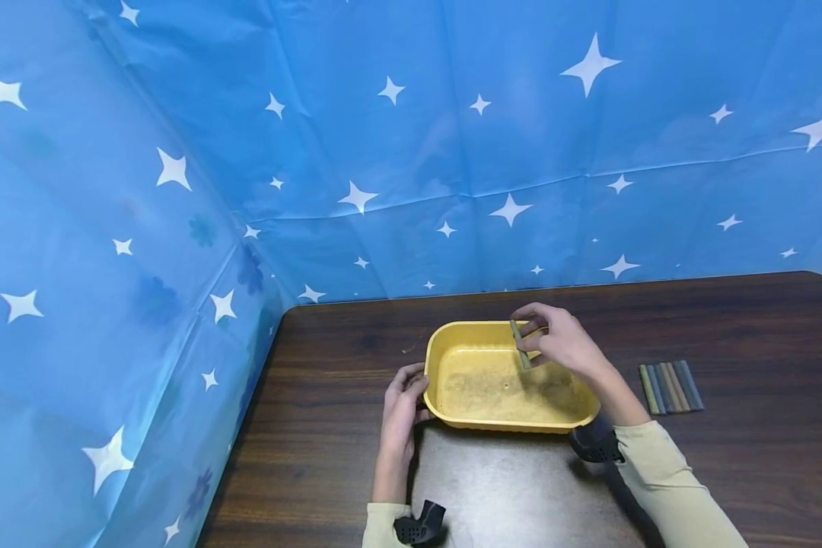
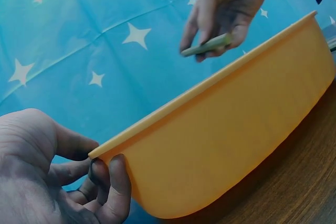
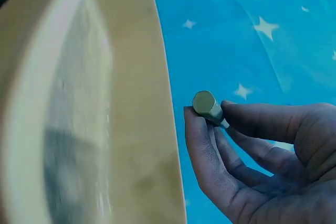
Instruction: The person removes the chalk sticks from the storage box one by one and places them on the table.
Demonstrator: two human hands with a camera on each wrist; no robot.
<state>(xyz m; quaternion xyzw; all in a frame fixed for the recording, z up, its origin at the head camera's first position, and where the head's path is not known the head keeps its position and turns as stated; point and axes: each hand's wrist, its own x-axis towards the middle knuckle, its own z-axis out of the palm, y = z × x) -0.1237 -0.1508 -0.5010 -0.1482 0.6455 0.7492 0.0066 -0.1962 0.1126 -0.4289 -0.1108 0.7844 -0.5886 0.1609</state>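
Note:
A yellow plastic basin (image 1: 479, 392) stands on the dark wooden table, with greyish smudges over its floor. My left hand (image 1: 400, 411) grips the basin's left end; in the left wrist view, the thumb lies at the rim (image 2: 173, 106) and the fingertips bend against the outer wall. Over the basin's far right part, my right hand (image 1: 563, 341) pinches a pale green chalk stick (image 1: 520, 344) between thumb and fingers. The right wrist view shows the round end of that stick (image 3: 203, 102) facing the camera.
Several chalk sticks (image 1: 671, 387) in green, blue-grey and brown tones lie side by side on the table (image 1: 760, 457), right of the basin. A blue curtain (image 1: 411, 152) with white stars hangs behind the table and along its left side.

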